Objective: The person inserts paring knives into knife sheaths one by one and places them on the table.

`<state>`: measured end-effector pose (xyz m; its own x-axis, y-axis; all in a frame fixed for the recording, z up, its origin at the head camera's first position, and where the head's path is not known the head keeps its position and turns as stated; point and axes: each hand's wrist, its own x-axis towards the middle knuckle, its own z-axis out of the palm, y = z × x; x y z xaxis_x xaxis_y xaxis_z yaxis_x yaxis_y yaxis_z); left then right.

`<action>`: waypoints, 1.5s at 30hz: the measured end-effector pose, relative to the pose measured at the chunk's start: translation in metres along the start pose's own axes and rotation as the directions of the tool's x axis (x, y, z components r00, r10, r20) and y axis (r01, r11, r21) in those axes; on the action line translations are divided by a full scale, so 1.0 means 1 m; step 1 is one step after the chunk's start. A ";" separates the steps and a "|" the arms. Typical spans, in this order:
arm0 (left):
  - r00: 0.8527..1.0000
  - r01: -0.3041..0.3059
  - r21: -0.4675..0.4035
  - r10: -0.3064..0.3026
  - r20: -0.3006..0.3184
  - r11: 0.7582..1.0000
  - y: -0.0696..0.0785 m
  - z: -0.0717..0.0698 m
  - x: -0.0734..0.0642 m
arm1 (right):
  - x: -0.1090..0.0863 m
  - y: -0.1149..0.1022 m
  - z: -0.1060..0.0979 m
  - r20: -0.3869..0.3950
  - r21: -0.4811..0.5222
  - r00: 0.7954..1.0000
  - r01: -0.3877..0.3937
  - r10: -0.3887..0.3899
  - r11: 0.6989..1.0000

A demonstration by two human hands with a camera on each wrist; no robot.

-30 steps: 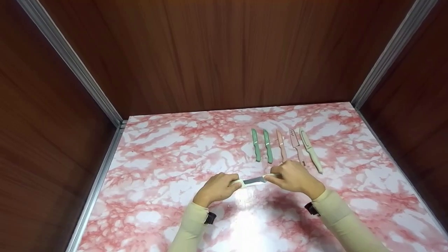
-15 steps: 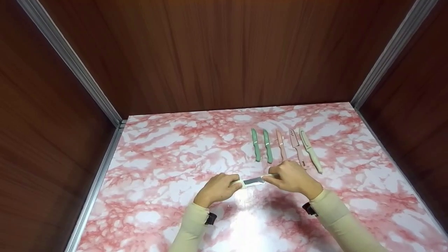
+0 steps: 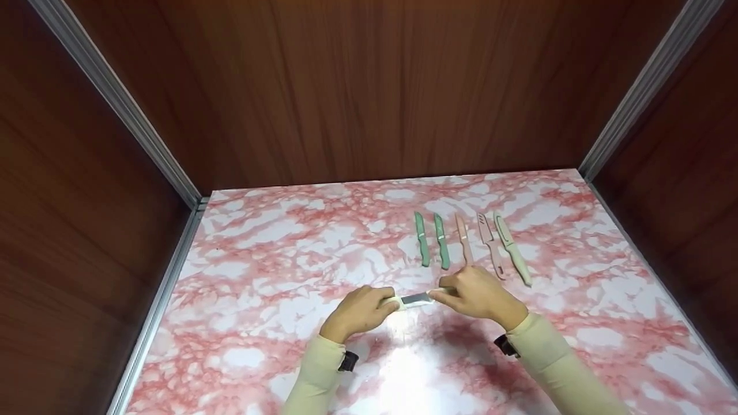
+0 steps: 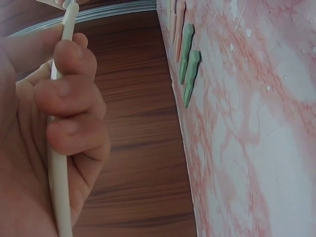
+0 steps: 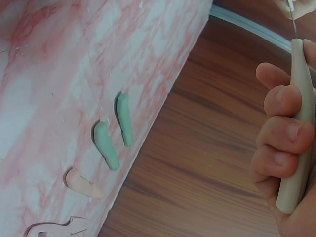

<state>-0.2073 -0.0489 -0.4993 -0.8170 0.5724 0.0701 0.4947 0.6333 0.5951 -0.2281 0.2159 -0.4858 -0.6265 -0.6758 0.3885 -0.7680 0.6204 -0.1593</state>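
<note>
Between the hands, above the table, is a cream knife whose bare grey blade [image 3: 416, 298] shows for a short length. My right hand [image 3: 481, 295] grips its handle [image 5: 295, 190], fingers curled round it in the right wrist view. Around a long cream sheath [image 4: 59, 185] curl the fingers of my left hand [image 3: 358, 311], seen edge-on in the left wrist view. The blade's far end meets the sheath, where the left thumb and fingers partly hide it. Near the right hand lies a peach knife [image 3: 462, 233], its lower end close to the knuckles.
Two green knives, one at the left [image 3: 422, 241] and one beside it [image 3: 442, 242], lie in a row with the peach one. A pink knife [image 3: 488, 236] and a larger cream knife [image 3: 514, 253] follow. Brown wood-grain panels [image 3: 369, 92] enclose the marbled table [image 3: 259, 259].
My right hand has slid slightly left toward the left hand, and less bare blade shows between them. The left hand has hardly moved. The knives on the table lie unchanged.
</note>
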 end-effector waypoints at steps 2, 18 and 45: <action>1.000 -0.001 -0.005 0.001 -0.002 1.000 0.000 0.000 0.000 | 0.001 -0.001 0.000 -0.002 0.004 1.000 0.005 -0.005 1.000; 0.999 0.024 -0.048 -0.022 0.040 0.999 0.002 0.001 0.000 | 0.002 -0.006 0.003 0.012 0.014 1.000 -0.005 0.004 1.000; 0.999 0.022 -0.035 -0.021 0.033 0.999 0.008 0.002 0.004 | 0.004 -0.010 0.003 0.020 0.018 1.000 -0.017 0.016 1.000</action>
<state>-0.2058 -0.0411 -0.4961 -0.8171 0.5757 0.0316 0.4660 0.6272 0.6241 -0.2240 0.2057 -0.4855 -0.6414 -0.6736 0.3674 -0.7598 0.6240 -0.1824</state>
